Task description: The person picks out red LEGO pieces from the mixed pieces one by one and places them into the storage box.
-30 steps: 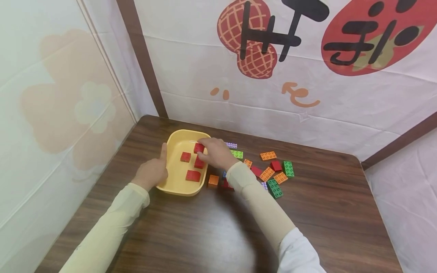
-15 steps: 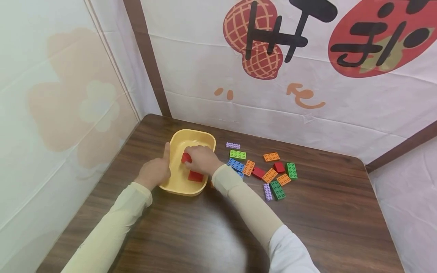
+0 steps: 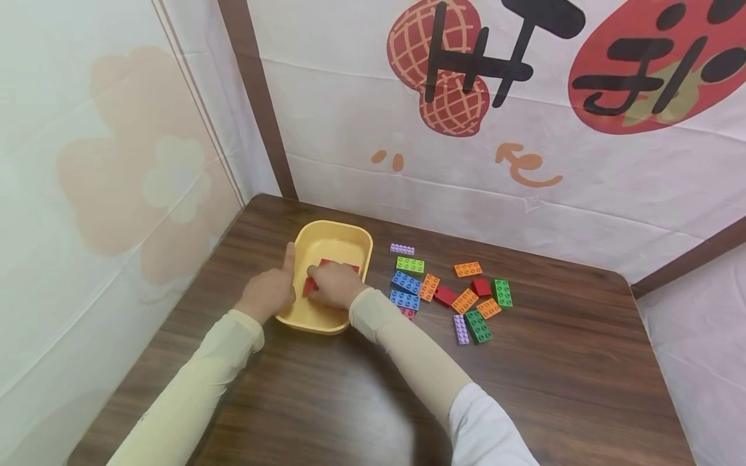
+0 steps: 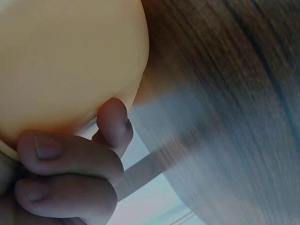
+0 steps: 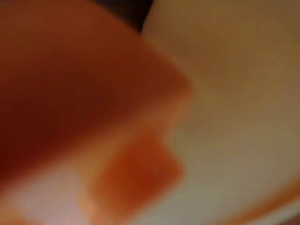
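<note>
While the left hand (image 3: 265, 294) grips the side of the yellow tray (image 3: 309, 316), fingers curled against the outer wall and index finger extended, the right hand (image 3: 337, 285) pinches a red block (image 3: 311, 287) inside it. Loose bricks (image 3: 406, 283) lie rightward on the bench (image 3: 338, 401); a printed cloth (image 3: 326, 116) hangs behind.

Head view bright, soft glare on the tabletop (image 3: 361, 414); wrist views dimmer (right one badly blurred).

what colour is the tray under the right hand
The tray is yellow; the head view shows it best.
</note>
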The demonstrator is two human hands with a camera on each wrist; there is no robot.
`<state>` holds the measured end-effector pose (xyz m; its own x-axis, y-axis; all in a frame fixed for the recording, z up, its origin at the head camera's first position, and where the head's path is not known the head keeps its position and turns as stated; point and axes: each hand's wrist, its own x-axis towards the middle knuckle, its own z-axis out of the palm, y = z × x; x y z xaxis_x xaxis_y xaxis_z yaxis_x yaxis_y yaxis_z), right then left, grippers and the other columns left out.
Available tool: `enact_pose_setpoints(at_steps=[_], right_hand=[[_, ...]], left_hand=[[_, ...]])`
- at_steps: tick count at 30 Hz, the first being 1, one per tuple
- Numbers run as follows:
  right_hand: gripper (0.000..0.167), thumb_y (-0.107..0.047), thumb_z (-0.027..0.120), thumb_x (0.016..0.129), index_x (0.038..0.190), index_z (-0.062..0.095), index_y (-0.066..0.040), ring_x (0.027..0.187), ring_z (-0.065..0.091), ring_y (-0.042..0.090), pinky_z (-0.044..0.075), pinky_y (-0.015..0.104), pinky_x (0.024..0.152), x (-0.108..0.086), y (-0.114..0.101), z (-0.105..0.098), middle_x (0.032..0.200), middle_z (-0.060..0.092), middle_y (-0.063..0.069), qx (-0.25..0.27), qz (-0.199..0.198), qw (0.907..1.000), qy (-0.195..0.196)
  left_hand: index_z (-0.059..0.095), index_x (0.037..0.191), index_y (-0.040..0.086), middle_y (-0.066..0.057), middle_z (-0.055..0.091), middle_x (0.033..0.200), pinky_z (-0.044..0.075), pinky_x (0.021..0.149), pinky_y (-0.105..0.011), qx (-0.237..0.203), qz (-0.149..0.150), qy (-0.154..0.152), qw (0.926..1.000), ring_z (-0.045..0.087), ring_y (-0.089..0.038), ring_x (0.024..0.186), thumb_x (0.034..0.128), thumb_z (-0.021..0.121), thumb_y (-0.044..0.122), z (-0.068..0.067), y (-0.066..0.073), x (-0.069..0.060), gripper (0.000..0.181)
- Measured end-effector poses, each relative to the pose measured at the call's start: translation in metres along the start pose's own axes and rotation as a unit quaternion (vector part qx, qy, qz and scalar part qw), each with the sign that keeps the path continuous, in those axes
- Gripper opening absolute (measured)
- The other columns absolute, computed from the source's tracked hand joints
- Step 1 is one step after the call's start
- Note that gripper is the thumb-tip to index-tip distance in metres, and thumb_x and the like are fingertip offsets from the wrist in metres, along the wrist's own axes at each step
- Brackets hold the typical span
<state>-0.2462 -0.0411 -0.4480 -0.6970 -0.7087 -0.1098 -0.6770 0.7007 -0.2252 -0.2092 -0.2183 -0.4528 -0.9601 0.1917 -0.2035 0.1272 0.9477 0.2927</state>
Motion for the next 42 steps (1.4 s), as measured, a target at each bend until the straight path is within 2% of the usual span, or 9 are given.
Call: enact_pose_setpoints(at_steps=[7, 13, 20, 25, 29, 34, 37, 42], right_hand=[[0.026, -0.037, 0.073, 0.092, 0.104, 0.064, -0.016, 0.071, 0.056, 0.017, 0.048, 0.034, 0.067, -0.001, -0.002, 0.016, 0.077, 0.058, -0.003, -0.005, -0.002, 1.0000, 0.001], [0.031, -0.038, 0.075, 0.091, 0.109, 0.066, -0.015, 0.079, 0.058, 0.016, 0.050, 0.035, 0.069, -0.001, -0.002, 0.022, 0.087, 0.060, -0.002, -0.025, -0.013, 0.9996, 0.006], [0.035, -0.040, 0.075, 0.090, 0.112, 0.067, -0.015, 0.086, 0.061, 0.017, 0.052, 0.037, 0.073, -0.004, -0.003, 0.022, 0.094, 0.062, 0.000, -0.042, -0.005, 0.9991, 0.006], [0.035, -0.041, 0.072, 0.092, 0.114, 0.065, -0.014, 0.084, 0.060, 0.016, 0.051, 0.034, 0.074, -0.007, 0.002, 0.017, 0.092, 0.062, -0.001, -0.021, -0.011, 0.9996, 0.012], [0.028, -0.038, 0.065, 0.097, 0.111, 0.066, -0.014, 0.082, 0.058, 0.016, 0.050, 0.032, 0.075, -0.014, 0.014, 0.005, 0.090, 0.061, -0.002, 0.002, -0.014, 0.9989, 0.044], [0.034, -0.035, 0.059, 0.101, 0.125, 0.067, -0.012, 0.095, 0.060, 0.017, 0.050, 0.034, 0.090, -0.034, 0.033, -0.014, 0.109, 0.067, 0.003, 0.058, 0.022, 0.9948, 0.081], [0.037, -0.034, 0.058, 0.101, 0.130, 0.066, -0.011, 0.107, 0.061, 0.020, 0.048, 0.037, 0.097, -0.052, 0.045, -0.022, 0.121, 0.067, 0.005, 0.103, 0.048, 0.9873, 0.111], [0.031, -0.027, 0.058, 0.101, 0.123, 0.069, -0.008, 0.115, 0.061, 0.024, 0.046, 0.040, 0.100, -0.084, 0.072, -0.021, 0.122, 0.068, 0.007, 0.128, 0.066, 0.9720, 0.185]], left_hand=[[-0.008, 0.159, -0.001, -0.007, 0.051, 0.058, 0.040, 0.047, -0.041, 0.002, 0.005, 0.002, 1.0000, 0.050, -0.024, 0.050, 0.0874, 0.056, 0.007, 0.006, 0.003, -0.001, 0.096], [-0.008, 0.158, -0.001, -0.007, 0.051, 0.058, 0.041, 0.048, -0.041, 0.006, 0.007, 0.002, 1.0000, 0.050, -0.024, 0.050, 0.0868, 0.056, 0.007, 0.006, 0.005, 0.000, 0.097], [-0.008, 0.158, -0.001, -0.007, 0.052, 0.060, 0.042, 0.049, -0.041, 0.002, 0.002, -0.007, 1.0000, 0.051, -0.025, 0.052, 0.0864, 0.056, 0.007, 0.003, 0.009, 0.002, 0.097], [-0.011, 0.158, -0.001, -0.007, 0.053, 0.060, 0.042, 0.049, -0.041, 0.002, 0.001, -0.013, 0.9999, 0.051, -0.025, 0.052, 0.0863, 0.056, 0.006, 0.002, 0.010, 0.003, 0.099], [-0.012, 0.158, -0.001, -0.008, 0.053, 0.060, 0.043, 0.049, -0.042, 0.003, 0.003, -0.009, 1.0000, 0.051, -0.025, 0.052, 0.0863, 0.056, 0.007, -0.001, 0.011, 0.002, 0.099], [-0.011, 0.158, -0.001, -0.008, 0.053, 0.061, 0.044, 0.052, -0.043, -0.001, -0.005, -0.009, 0.9999, 0.053, -0.025, 0.054, 0.0871, 0.056, 0.007, -0.005, 0.009, 0.001, 0.098], [-0.013, 0.158, -0.001, -0.008, 0.054, 0.062, 0.044, 0.052, -0.043, -0.005, -0.011, -0.014, 0.9998, 0.053, -0.025, 0.055, 0.0871, 0.055, 0.007, -0.006, 0.007, 0.001, 0.098], [-0.015, 0.158, 0.001, -0.009, 0.054, 0.062, 0.044, 0.052, -0.042, -0.011, -0.018, -0.020, 0.9996, 0.053, -0.025, 0.055, 0.0864, 0.054, 0.006, -0.006, 0.004, 0.001, 0.099]])
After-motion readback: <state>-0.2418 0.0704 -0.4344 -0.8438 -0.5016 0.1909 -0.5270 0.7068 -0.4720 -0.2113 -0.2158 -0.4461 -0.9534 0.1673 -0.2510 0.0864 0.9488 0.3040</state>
